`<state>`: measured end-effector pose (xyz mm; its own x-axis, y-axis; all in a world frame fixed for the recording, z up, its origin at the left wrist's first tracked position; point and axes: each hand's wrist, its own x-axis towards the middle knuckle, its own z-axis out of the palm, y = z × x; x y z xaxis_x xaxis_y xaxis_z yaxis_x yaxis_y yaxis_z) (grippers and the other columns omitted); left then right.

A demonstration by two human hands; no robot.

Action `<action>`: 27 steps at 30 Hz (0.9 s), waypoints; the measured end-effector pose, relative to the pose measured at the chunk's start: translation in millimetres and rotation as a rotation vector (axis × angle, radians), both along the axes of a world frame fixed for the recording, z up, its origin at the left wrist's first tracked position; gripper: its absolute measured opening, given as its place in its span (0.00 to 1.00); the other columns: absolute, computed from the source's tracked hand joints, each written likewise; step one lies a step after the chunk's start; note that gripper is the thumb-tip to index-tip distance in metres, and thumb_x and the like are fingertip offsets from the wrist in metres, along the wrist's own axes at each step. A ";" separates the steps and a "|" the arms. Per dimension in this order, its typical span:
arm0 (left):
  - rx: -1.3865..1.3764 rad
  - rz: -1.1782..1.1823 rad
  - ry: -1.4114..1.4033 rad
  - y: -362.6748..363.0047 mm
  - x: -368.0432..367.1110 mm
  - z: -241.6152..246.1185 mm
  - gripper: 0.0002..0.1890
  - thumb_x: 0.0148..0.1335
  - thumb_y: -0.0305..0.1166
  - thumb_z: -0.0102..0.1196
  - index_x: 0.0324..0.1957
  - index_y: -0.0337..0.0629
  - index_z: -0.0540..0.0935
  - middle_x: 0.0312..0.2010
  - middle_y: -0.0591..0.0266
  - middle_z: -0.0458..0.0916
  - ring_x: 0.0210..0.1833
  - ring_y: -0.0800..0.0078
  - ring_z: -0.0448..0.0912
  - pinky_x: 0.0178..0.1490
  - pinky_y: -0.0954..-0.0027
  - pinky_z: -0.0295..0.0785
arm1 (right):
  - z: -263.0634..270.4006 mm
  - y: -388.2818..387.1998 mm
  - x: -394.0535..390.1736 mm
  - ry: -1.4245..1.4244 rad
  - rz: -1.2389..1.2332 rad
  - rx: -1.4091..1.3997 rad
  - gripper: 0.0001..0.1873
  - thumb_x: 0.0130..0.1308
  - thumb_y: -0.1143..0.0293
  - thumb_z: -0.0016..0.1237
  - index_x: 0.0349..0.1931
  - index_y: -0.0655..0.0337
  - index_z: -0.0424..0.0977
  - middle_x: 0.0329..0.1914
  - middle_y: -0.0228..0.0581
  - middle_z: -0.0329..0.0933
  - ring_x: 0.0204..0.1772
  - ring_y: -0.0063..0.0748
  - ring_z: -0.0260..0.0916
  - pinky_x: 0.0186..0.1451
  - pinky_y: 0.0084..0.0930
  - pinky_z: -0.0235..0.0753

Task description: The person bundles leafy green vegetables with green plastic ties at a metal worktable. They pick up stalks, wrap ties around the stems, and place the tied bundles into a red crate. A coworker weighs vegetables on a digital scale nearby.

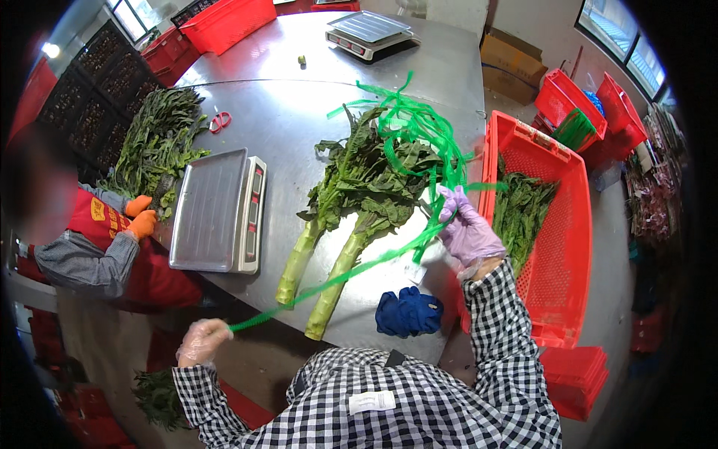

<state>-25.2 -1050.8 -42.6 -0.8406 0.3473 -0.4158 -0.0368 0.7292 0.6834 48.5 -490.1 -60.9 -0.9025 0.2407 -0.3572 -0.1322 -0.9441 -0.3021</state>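
Note:
A strand of green mesh netting [359, 270] is stretched across the front of the table between my hands. Its left end is pinched in my left hand [205, 341], which wears a clear glove and is out past the table's front edge. My right hand [470, 229], in a purple glove, grips the other end beside a tangled heap of the same green netting [418, 126]. Under the strand lie two stalks of celtuce, one on the left [296, 264] and one on the right [336, 280], with dark leaves [370, 168] towards the back. A crumpled blue cloth [409, 312] is near my right forearm.
A scale [216, 210] stands left of the stalks, another scale [370, 35] farther back. Red scissors [220, 122] lie near a leafy pile [157, 134]. An orange-gloved co-worker [140, 216] is at the left. A red crate [561, 292] with greens borders the table's right side.

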 end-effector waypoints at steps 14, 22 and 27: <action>0.412 0.084 0.513 123.9 32.7 -34.6 0.14 0.58 0.23 0.58 0.47 0.36 0.80 0.40 0.61 0.79 0.40 0.73 0.79 0.45 0.72 0.76 | 39.7 -126.2 18.8 -0.024 0.358 1.139 0.24 0.73 0.50 0.37 0.55 0.58 0.74 0.53 0.27 0.77 0.51 0.18 0.68 0.48 0.20 0.65; 0.897 -0.001 0.092 261.2 35.1 5.4 0.07 0.65 0.25 0.54 0.43 0.34 0.77 0.33 0.61 0.79 0.25 0.81 0.78 0.25 0.81 0.72 | 52.7 -160.9 29.7 -0.042 0.216 1.032 0.19 0.71 0.62 0.44 0.56 0.64 0.73 0.46 0.31 0.79 0.40 0.13 0.69 0.37 0.10 0.65; 1.136 0.296 -0.083 266.0 40.9 4.4 0.06 0.69 0.30 0.48 0.42 0.37 0.74 0.29 0.61 0.78 0.23 0.78 0.78 0.20 0.81 0.71 | 5.6 -145.1 27.3 -0.099 0.164 0.653 0.18 0.70 0.62 0.46 0.54 0.64 0.73 0.44 0.32 0.79 0.43 0.17 0.75 0.35 0.11 0.75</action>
<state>15.7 -784.8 -38.2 -0.9356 0.3494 -0.0509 -0.1779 -0.3420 0.9227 75.7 -635.2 -55.3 -0.9161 0.2981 -0.2681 0.0549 -0.5691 -0.8204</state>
